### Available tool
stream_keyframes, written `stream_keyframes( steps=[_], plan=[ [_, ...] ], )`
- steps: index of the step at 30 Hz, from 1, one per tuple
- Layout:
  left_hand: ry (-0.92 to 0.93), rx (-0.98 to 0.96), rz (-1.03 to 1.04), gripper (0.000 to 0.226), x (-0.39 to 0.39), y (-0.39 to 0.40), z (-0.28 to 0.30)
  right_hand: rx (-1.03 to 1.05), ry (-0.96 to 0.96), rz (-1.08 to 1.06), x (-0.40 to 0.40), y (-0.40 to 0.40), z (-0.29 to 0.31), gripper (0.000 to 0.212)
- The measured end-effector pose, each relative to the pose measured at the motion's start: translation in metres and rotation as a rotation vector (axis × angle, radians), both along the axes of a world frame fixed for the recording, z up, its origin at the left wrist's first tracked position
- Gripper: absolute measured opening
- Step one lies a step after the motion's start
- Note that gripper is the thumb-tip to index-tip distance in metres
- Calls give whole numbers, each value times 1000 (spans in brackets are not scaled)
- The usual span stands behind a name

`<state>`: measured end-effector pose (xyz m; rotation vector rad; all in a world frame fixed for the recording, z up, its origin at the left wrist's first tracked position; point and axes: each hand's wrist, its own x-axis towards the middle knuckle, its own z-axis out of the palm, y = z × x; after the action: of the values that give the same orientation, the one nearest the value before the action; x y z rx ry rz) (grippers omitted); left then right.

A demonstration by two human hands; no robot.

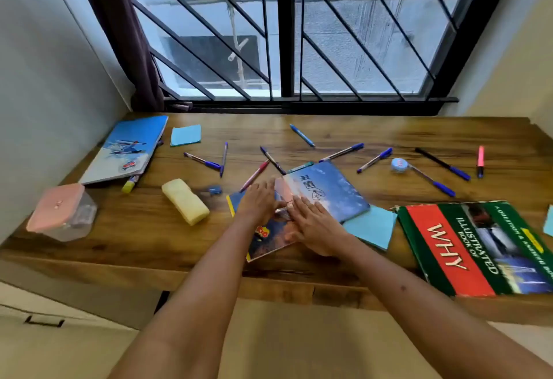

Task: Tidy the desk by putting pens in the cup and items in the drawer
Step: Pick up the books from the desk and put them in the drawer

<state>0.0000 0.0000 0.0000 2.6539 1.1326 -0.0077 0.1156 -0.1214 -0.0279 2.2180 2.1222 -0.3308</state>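
Both hands rest at the middle of the wooden desk (329,262). My left hand (258,202) and my right hand (314,229) lie together on two overlapping books: a blue sky-cover book (335,188) and a darker notebook (269,239) under it. Something small and shiny (282,212) sits between the fingers; I cannot tell what it is. Several pens lie scattered behind them, among them a red pen (254,175), a blue pen (302,135) and a pink highlighter (480,160). No cup shows.
A blue notebook (125,151), a glue stick (130,184) and a pink-lidded plastic jar (61,212) sit at the left. A yellow sponge (185,201), blue sticky pads (185,135) (372,227), a small round tub (399,164) and a large green-red book (475,247) lie around. A window stands behind.
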Motion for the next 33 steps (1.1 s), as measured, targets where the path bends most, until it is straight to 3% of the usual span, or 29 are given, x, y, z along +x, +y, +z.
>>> stream_keyframes(
  steps=[6, 13, 17, 22, 25, 27, 30, 33],
  plan=[
    [117, -55, -35, 72, 17, 26, 1, -101, -11, -6, 5, 20, 12, 85],
    [220, -41, -44, 80, 32, 46, 5, -108, -26, 1, 8, 29, 8, 78],
    [89, 59, -22, 63, 31, 44, 10, -77, -20, -4, 9, 25, 1, 74],
    [-124, 6, 31, 30, 26, 34, 9, 17, 51, -23, 7, 14, 5, 74],
    [-148, -10, 29, 26, 20, 38, 23, 172, 55, -18, 0, 3, 7, 75],
    [-213, -96, 21, 28, 16, 44, 33, 385, 37, -42, -7, -6, 8, 77],
    [-366, -253, 66, 22, 0, 51, 46, 782, 71, -232, -16, -13, 16, 76],
    [-567, -426, 147, 15, -23, 50, 57, 1012, 208, -519, -28, -14, 30, 86]
  ],
)
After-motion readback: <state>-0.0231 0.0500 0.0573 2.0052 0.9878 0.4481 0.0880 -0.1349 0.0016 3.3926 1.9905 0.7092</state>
